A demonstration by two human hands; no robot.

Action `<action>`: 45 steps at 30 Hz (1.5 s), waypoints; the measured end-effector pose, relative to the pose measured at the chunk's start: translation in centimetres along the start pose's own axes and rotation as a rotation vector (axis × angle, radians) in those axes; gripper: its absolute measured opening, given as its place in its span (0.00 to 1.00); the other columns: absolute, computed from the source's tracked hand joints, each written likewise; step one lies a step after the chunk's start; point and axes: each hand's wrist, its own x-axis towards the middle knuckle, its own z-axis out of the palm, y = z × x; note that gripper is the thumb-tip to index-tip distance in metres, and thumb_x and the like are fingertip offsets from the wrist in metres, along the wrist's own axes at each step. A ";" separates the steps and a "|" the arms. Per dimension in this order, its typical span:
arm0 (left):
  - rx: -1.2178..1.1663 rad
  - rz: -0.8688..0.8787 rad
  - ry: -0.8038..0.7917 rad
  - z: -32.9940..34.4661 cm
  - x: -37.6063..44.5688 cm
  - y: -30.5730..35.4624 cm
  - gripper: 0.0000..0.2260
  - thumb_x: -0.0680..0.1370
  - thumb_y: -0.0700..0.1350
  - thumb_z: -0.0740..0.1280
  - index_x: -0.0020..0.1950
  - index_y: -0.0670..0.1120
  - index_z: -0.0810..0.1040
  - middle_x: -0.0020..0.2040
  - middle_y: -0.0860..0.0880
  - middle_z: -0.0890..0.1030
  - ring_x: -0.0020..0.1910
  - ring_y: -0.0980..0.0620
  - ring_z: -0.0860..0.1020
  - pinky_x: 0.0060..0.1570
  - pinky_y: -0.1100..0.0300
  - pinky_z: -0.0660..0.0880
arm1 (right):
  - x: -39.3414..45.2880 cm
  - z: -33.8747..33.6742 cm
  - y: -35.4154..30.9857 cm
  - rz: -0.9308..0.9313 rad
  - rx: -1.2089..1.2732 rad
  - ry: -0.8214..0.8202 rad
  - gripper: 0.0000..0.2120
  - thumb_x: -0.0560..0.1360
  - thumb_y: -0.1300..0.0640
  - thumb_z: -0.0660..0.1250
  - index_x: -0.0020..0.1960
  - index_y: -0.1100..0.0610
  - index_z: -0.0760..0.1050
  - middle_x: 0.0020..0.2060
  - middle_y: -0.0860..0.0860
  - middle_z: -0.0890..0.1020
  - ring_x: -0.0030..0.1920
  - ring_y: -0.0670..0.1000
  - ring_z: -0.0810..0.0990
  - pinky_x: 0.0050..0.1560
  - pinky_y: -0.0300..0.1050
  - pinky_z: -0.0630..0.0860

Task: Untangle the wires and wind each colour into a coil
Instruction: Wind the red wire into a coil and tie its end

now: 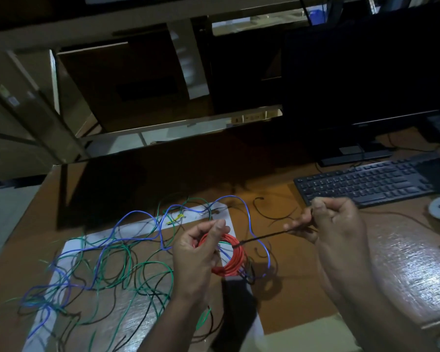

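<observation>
Two hands tie a red wire coil above a wooden bench strewn with loose wires.

The left hand (198, 252) grips the red coil (230, 260), fingers curled round it, above the middle of the bench (285, 295); the right hand (333, 224) pinches a thin black tie (264, 236) stretched taut from the coil; blue wire (127, 219), green wire (148, 268) and black wire (272, 214) lie tangled across the bench's left half; a keyboard (366, 182) and dark monitor (366, 80) sit toward the far right corner.
</observation>
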 end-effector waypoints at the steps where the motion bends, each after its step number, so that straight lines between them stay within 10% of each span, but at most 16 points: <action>1: 0.005 -0.001 -0.001 -0.1 0.1 -0.1 0.16 0.71 0.47 0.73 0.48 0.34 0.82 0.35 0.48 0.84 0.23 0.57 0.62 0.22 0.67 0.59 | 0.1 -0.1 0.1 0.013 0.009 0.000 0.07 0.84 0.62 0.58 0.47 0.55 0.68 0.30 0.51 0.76 0.29 0.52 0.80 0.34 0.45 0.81; 16: -0.082 -0.106 0.011 -0.6 0.7 -1.2 0.10 0.72 0.44 0.73 0.47 0.39 0.79 0.32 0.50 0.79 0.23 0.59 0.62 0.22 0.66 0.58 | 2.3 -1.5 0.5 0.285 -0.003 -0.155 0.05 0.85 0.56 0.58 0.54 0.57 0.68 0.43 0.57 0.79 0.43 0.57 0.82 0.36 0.39 0.80; 22: -0.144 -0.228 0.203 -0.2 1.3 -3.0 0.05 0.77 0.44 0.74 0.50 0.46 0.80 0.32 0.51 0.73 0.22 0.58 0.63 0.28 0.60 0.65 | 1.0 -1.9 3.2 0.400 -0.013 -0.324 0.40 0.64 0.34 0.77 0.68 0.53 0.70 0.61 0.50 0.83 0.62 0.50 0.83 0.53 0.44 0.79; 28: -0.189 -0.236 0.271 1.2 1.2 -4.1 0.06 0.80 0.45 0.70 0.55 0.44 0.79 0.32 0.49 0.75 0.25 0.55 0.70 0.28 0.61 0.70 | -0.3 -1.8 6.7 0.561 -0.078 -0.496 0.54 0.47 0.38 0.86 0.68 0.50 0.70 0.62 0.48 0.82 0.62 0.46 0.82 0.61 0.48 0.80; 35: -0.246 -0.284 0.197 2.7 0.2 -4.7 0.07 0.81 0.44 0.68 0.57 0.44 0.79 0.34 0.49 0.77 0.28 0.54 0.73 0.31 0.61 0.72 | -1.4 -0.7 6.3 0.602 -0.167 -0.520 0.14 0.78 0.58 0.71 0.63 0.58 0.77 0.43 0.53 0.86 0.35 0.44 0.84 0.29 0.32 0.74; 45: -0.058 -0.237 -0.091 3.3 -1.3 -4.0 0.19 0.76 0.49 0.70 0.68 0.50 0.78 0.65 0.49 0.82 0.64 0.53 0.81 0.65 0.54 0.77 | 2.0 -2.8 6.5 0.447 -0.260 -0.248 0.04 0.81 0.59 0.66 0.53 0.55 0.80 0.34 0.53 0.85 0.27 0.48 0.78 0.22 0.34 0.69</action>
